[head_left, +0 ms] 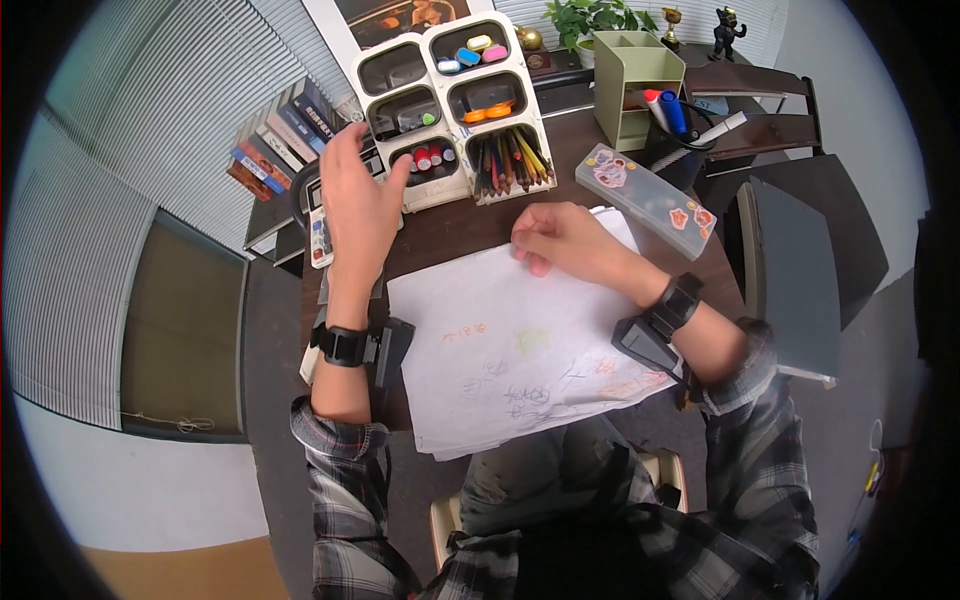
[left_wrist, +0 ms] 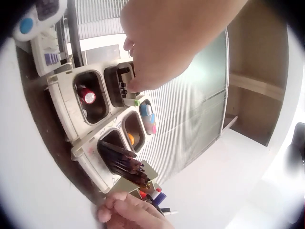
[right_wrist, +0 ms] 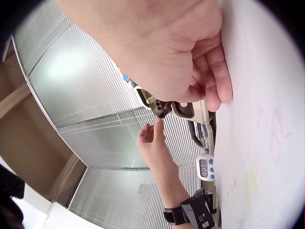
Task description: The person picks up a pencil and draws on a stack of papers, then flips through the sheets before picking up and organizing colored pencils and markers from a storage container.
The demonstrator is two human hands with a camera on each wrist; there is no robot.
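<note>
My left hand (head_left: pixel 362 210) is raised at the left side of a white organizer (head_left: pixel 437 195), its thumb and fingers spread apart. In the left wrist view this hand (left_wrist: pixel 164 43) covers part of a compartment with small dark items; no held item can be made out. My right hand (head_left: pixel 580 248) rests near the top edge of a stack of white paper (head_left: pixel 470 300), fingers loosely curled. In the right wrist view, fingertips (right_wrist: pixel 224 90) touch the paper. Faint coloured marks lie on the sheet.
Colored pencils (head_left: pixel 508 165), red cylinders (head_left: pixel 425 158) and erasers (head_left: pixel 468 56) fill organizer compartments. A translucent case (head_left: pixel 645 205) lies right of the paper, below a green holder (head_left: pixel 625 90). Books (head_left: pixel 285 135) stand left; a white timer (right_wrist: pixel 205 167) is beside the organizer.
</note>
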